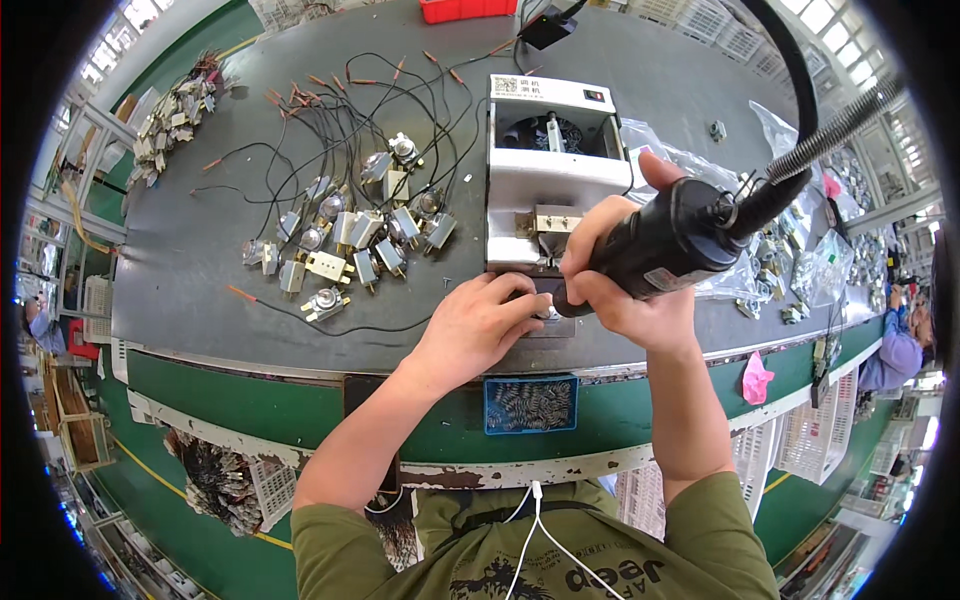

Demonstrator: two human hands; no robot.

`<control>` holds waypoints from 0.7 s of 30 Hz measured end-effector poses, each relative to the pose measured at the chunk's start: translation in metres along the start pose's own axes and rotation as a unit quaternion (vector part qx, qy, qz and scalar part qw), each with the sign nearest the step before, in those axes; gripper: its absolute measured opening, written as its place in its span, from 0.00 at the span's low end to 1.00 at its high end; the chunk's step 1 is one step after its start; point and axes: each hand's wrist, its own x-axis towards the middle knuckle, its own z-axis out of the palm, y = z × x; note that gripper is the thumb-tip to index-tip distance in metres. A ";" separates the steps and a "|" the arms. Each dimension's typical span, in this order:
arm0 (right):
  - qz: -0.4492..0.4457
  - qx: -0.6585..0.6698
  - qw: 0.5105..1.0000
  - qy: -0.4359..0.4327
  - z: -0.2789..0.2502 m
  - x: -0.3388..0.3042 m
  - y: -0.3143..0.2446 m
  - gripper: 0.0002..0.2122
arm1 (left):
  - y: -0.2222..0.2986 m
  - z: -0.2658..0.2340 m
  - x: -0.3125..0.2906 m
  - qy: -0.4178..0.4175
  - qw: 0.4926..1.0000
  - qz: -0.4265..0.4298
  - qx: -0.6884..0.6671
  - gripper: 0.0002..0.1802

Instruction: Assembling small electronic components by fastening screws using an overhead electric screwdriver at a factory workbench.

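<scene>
Right grip wraps the black driver, right of centre. Left grip curls over a small part, centre; can't tell if pinched. Machine just above, blue tray below, wired parts upper left.

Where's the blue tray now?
In the head view, below and slightly right of centre, the blue tray is at the near edge of the grey tabletop, nearer the body than the left hand.
</scene>
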 end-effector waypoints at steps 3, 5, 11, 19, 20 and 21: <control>0.007 0.042 0.999 0.025 0.005 -0.002 -0.003 0.40 | -0.001 0.001 -0.002 0.013 1.000 0.008 -0.004 0.16; -0.012 0.014 1.000 -0.001 0.001 0.000 -0.003 0.44 | 0.000 0.001 -0.001 0.002 1.000 0.007 -0.001 0.17; -0.049 0.005 0.995 -0.090 -0.014 -0.004 0.000 0.47 | 0.014 -0.001 0.002 0.009 0.998 0.014 0.059 0.16; -0.066 0.106 0.990 0.069 0.006 -0.011 -0.018 0.52 | 0.017 0.000 0.000 0.016 0.998 -0.005 0.059 0.14; -0.083 0.102 0.988 0.086 0.006 -0.011 -0.021 0.50 | 0.019 0.000 0.001 0.022 0.998 -0.010 0.059 0.13; -0.100 0.098 0.985 0.104 0.006 -0.010 -0.025 0.49 | 0.021 0.000 0.003 0.022 0.998 -0.007 0.059 0.13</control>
